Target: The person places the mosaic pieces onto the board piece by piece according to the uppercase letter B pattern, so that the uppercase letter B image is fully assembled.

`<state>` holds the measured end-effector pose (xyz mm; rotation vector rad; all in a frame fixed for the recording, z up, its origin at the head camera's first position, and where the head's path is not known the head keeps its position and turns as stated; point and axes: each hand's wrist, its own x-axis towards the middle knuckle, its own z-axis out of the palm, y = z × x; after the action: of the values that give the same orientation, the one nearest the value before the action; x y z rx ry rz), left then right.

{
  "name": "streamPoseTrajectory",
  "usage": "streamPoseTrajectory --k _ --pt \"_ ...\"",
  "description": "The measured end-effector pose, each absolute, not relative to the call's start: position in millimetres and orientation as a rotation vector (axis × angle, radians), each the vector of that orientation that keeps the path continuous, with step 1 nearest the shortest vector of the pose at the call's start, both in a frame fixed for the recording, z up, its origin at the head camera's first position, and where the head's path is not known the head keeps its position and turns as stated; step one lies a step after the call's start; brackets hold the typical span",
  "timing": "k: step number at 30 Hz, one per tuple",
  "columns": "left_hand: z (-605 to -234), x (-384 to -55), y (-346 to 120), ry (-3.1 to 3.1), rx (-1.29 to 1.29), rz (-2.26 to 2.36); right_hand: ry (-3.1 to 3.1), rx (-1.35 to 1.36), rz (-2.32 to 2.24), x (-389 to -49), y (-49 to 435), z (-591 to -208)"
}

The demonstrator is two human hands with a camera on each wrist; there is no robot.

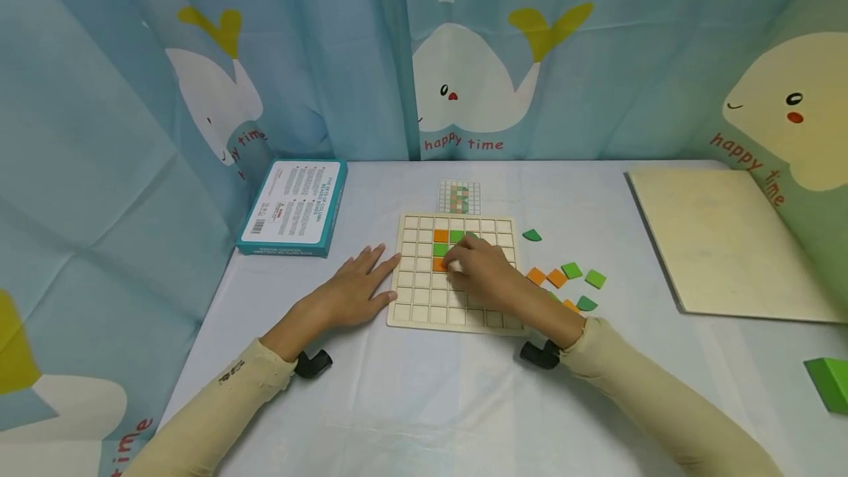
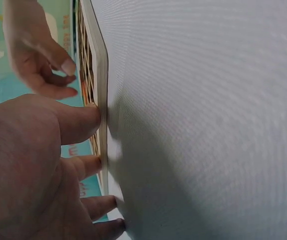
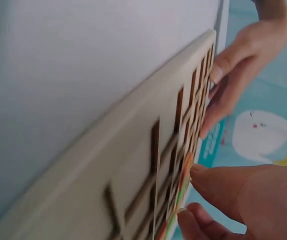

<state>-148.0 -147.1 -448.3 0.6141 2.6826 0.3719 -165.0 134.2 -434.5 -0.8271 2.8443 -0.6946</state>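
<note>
A wooden grid board (image 1: pixel 420 315) lies on the table, with square cells in rows. Orange tiles (image 1: pixel 440 235) and green tiles (image 1: pixel 440 249) fill several cells in its upper part; a dark green piece shows partly beside the right hand. That right hand (image 1: pixel 480 269) is over the board, its thumb tip right at the lower orange tile (image 3: pixel 187 167). Nothing shows in the gap between thumb and fingers. Fingers spread, the left hand (image 1: pixel 354 289) rests at the board's left edge; its thumb (image 2: pixel 81 122) touches the board's side.
Loose orange (image 1: pixel 557 278) and green tiles (image 1: pixel 595 279) lie right of the board, near a dark green quarter-round piece (image 1: pixel 532 235). Behind the board is a pattern card (image 1: pixel 458 197). A teal box (image 1: pixel 291 205) stands back left; a flat panel (image 1: pixel 729 241) lies at right.
</note>
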Motion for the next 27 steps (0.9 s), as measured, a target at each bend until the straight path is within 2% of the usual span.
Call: streamPoseTrajectory --k 5,17,27 --pt "-448 -148 -146 2.687 0.610 0.375 2.851 -0.750 -0.648 -163 165 -425" --pt "-449 -147 -147 2.684 0.622 0.374 2.737 -0.365 -0.407 -160 269 -398" --pt "-448 -146 -146 2.686 0.629 0.361 2.741 -0.446 -0.611 -159 308 -421"
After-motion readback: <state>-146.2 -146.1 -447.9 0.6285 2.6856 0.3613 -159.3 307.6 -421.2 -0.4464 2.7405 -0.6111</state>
